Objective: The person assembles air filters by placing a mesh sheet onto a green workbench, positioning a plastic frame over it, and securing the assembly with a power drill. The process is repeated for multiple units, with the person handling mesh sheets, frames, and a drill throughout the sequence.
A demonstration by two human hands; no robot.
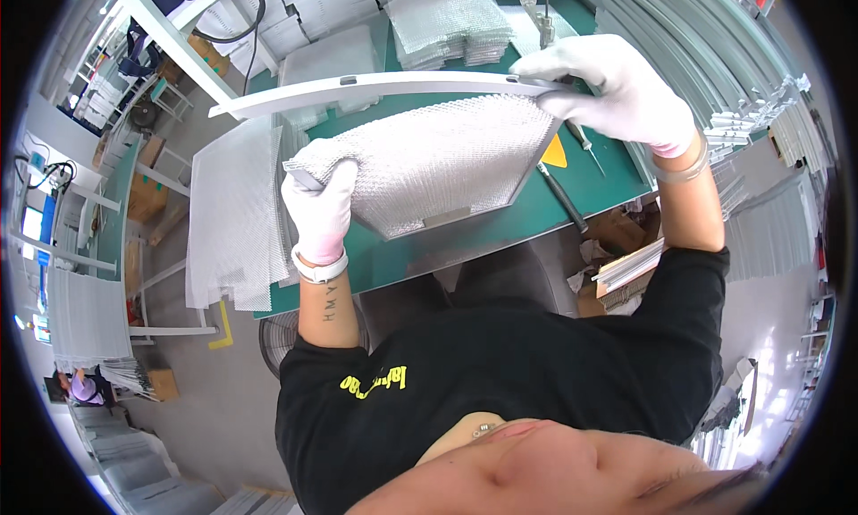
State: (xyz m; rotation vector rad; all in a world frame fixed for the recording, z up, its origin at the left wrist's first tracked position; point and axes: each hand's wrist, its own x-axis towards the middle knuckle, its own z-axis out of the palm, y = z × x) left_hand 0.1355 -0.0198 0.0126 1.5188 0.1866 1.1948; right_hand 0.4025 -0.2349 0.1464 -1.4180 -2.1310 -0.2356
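Note:
A silvery mesh filter panel (447, 166) is held tilted above the green worktop (411, 257). Grey metal edging runs along its lower and right sides. My left hand (322, 206), in a white glove, is closed on the panel's left end, thumb toward me. In my right hand (617, 95), also gloved, is the right end of a long pale metal frame strip (384, 86), pinched near the panel's far right corner. The strip lies over the panel's far edge, its left end sticking out past the panel. Whether strip and mesh touch at the right is hidden by my fingers.
Loose mesh sheets (234, 211) overhang the worktop's left side, and a mesh stack (447, 23) sits at the back. A dark-handled tool (563, 198), a yellow piece (555, 153) and a screwdriver (585, 144) lie right. Long metal strips (706, 50) are piled at far right.

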